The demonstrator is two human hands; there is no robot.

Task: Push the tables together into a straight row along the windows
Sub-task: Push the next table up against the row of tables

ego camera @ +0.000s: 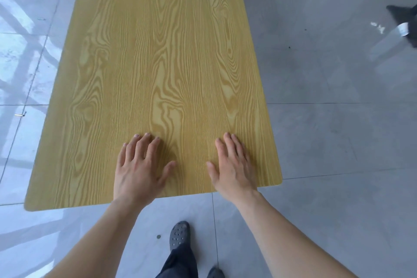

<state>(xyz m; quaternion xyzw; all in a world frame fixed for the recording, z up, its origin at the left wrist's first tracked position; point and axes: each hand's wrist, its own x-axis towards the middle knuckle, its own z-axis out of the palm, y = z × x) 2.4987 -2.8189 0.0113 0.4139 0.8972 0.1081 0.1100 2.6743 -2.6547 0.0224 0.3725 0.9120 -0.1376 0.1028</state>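
Wood-grain tabletop (162, 63) fills the frame's centre, both grips released: left hand (140, 169) and right hand (234, 165) lie flat near its lower edge, seemingly mid-push, next needing steady forward pressure toward an unseen neighbouring table.

Yellow woodgrain table (158, 52), grey floor (338, 142).

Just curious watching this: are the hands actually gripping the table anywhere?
No, nothing is gripped. The left hand and right hand lie flat, fingers straight, on the wooden table top near its near edge.
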